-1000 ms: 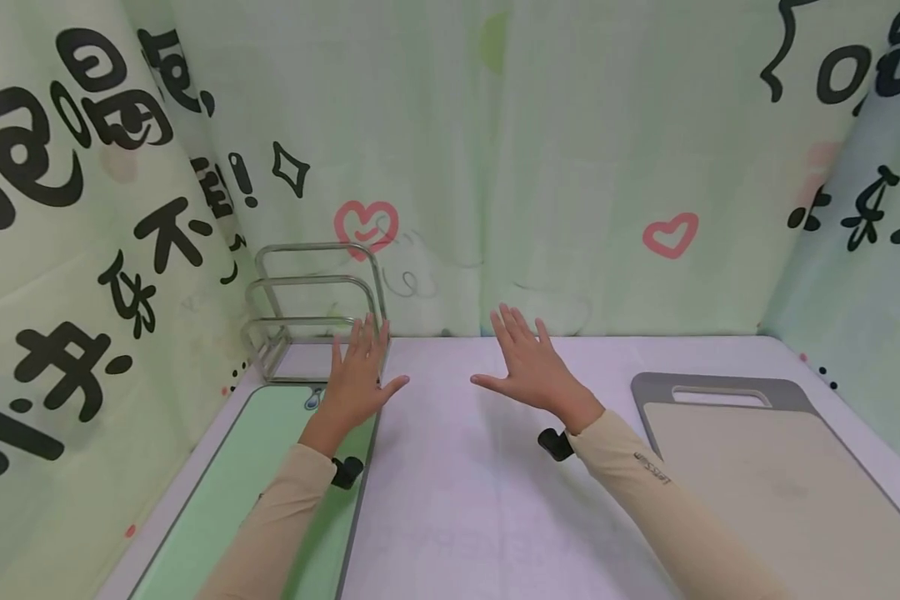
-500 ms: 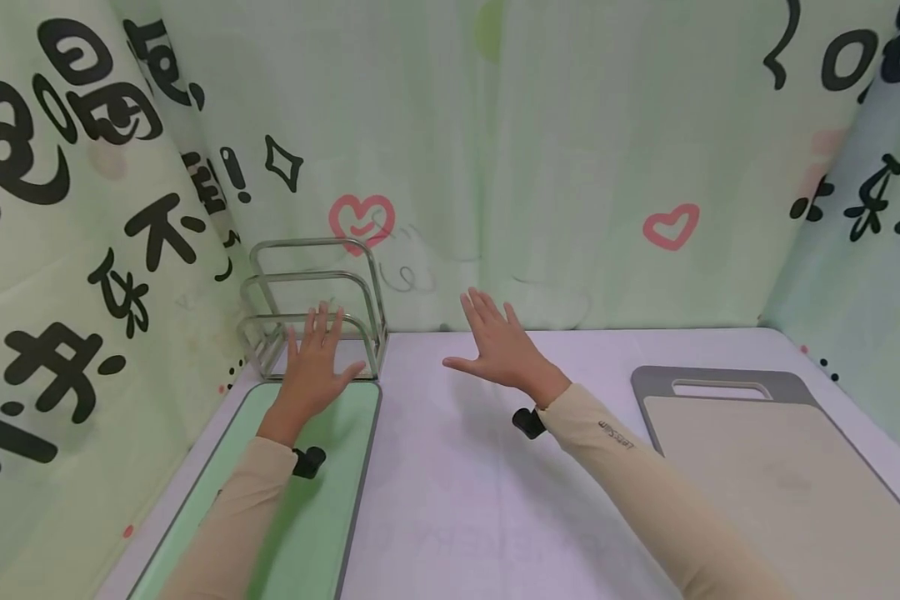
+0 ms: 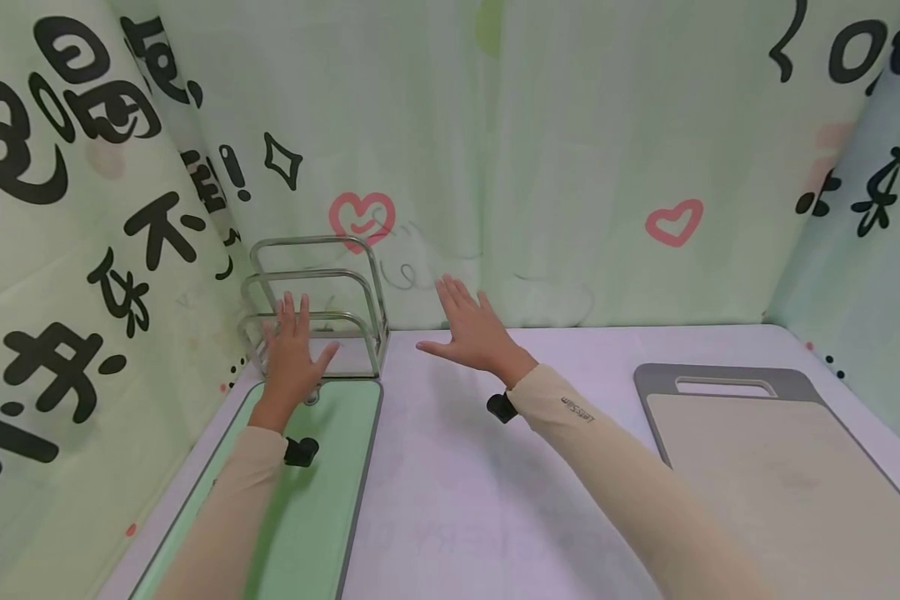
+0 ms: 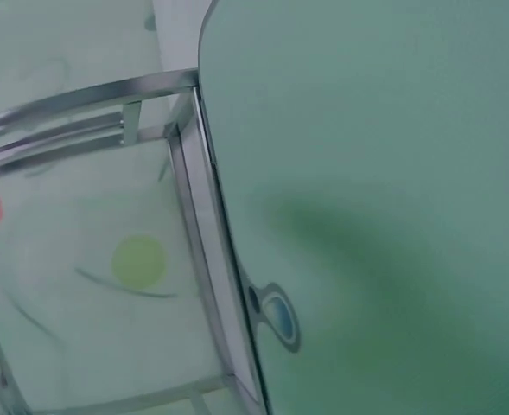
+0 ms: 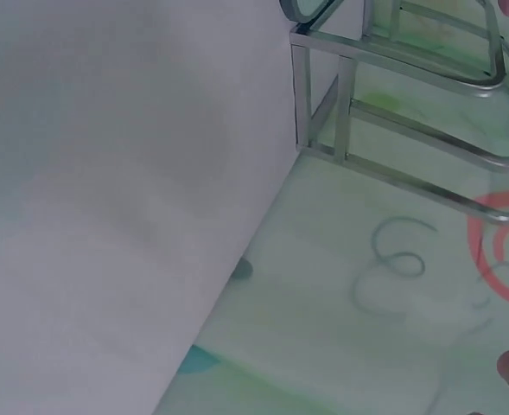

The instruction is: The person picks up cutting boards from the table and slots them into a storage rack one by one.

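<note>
Behind the wide-spread fingers of the left hand (image 3: 288, 365), I see the three-hoop metal rack (image 3: 322, 273); short of them, the green cutting board (image 3: 326, 475). The right hand (image 3: 478, 333) has its fingers wide too, the beige cutting board (image 3: 787, 483) to their right.

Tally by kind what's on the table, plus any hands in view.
Boards: 2 (green board, beige board with grey end)
Racks: 1 (metal rack)
Hands: 2 (left hand, right hand)
Total: 5
</note>
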### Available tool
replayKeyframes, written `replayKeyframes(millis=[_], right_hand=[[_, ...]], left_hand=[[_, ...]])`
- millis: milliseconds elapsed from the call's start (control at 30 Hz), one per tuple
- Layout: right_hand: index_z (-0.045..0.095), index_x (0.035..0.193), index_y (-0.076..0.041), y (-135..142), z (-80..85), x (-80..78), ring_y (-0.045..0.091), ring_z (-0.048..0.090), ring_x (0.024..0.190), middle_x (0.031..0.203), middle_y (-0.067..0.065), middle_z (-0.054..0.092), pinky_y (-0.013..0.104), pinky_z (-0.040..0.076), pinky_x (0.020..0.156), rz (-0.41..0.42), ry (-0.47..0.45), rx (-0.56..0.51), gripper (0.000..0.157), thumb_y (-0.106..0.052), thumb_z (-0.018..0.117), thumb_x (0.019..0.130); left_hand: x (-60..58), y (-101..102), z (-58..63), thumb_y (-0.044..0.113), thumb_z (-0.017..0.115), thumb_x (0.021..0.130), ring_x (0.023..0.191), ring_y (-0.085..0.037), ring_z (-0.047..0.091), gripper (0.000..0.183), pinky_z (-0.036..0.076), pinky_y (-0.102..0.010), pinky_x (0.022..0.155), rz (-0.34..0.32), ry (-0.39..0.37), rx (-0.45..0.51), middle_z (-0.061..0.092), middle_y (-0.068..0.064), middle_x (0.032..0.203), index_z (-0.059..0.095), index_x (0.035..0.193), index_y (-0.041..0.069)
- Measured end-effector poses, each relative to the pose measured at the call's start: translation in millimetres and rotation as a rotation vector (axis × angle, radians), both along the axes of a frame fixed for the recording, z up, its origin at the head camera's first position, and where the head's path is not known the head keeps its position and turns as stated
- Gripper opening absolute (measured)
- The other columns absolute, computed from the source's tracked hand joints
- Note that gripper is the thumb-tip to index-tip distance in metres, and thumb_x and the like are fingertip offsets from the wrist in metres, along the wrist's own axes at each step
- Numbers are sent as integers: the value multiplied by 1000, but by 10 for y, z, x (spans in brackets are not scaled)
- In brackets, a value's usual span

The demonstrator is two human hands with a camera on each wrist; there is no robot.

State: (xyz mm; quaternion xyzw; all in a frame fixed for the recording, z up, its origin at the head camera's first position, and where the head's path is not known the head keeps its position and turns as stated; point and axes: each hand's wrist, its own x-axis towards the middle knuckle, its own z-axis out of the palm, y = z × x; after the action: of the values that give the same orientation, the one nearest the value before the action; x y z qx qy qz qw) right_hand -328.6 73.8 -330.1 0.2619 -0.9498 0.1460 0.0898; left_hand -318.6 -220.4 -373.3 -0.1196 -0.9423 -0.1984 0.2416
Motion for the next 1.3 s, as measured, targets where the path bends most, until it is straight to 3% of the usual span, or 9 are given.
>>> replayKeyframes(millis=[367, 533, 900, 1067, 1300], right_hand=[[6, 152, -9, -226, -125, -120, 21, 13, 147, 160, 5, 9, 47, 14, 119, 16, -84, -236, 100, -56, 62, 83], [8, 152, -12, -344, -180, -153, 22, 18, 146, 159, 4, 14, 43, 22, 117, 35, -163, -387, 99, -50, 66, 82], [9, 152, -15, -571, -297, -227, 23, 21, 145, 159, 3, 15, 45, 28, 114, 33, -293, -540, 98, -40, 71, 81], [9, 152, -16, -656, -341, -267, 24, 25, 143, 158, 4, 19, 46, 31, 113, 30, -312, -590, 98, -39, 72, 81], [11, 152, -15, -719, -382, -288, 25, 28, 142, 156, 7, 23, 45, 33, 112, 18, -313, -608, 97, -36, 73, 81]], left_hand=[[-98, -110, -123, 25, 63, 89, 145, -40, -1, 86, 0, -67, 111, 40, 59, 239, 1, -27, 155, 7, 151, 2], [-142, -120, -169, 28, 61, 91, 146, -37, -4, 87, -1, -64, 113, 53, 20, 313, -2, -24, 157, 4, 151, 4], [-242, -277, -115, 28, 61, 91, 145, -41, -1, 83, -1, -62, 113, 171, -35, 345, 3, -29, 155, 10, 149, -3], [-271, -373, -133, 27, 61, 91, 144, -42, 0, 82, -1, -64, 112, 193, -30, 382, 1, -27, 156, 11, 149, -2], [-265, -489, -116, 24, 59, 93, 145, -40, -3, 82, -2, -62, 114, 186, -84, 426, -2, -26, 156, 5, 150, -1]])
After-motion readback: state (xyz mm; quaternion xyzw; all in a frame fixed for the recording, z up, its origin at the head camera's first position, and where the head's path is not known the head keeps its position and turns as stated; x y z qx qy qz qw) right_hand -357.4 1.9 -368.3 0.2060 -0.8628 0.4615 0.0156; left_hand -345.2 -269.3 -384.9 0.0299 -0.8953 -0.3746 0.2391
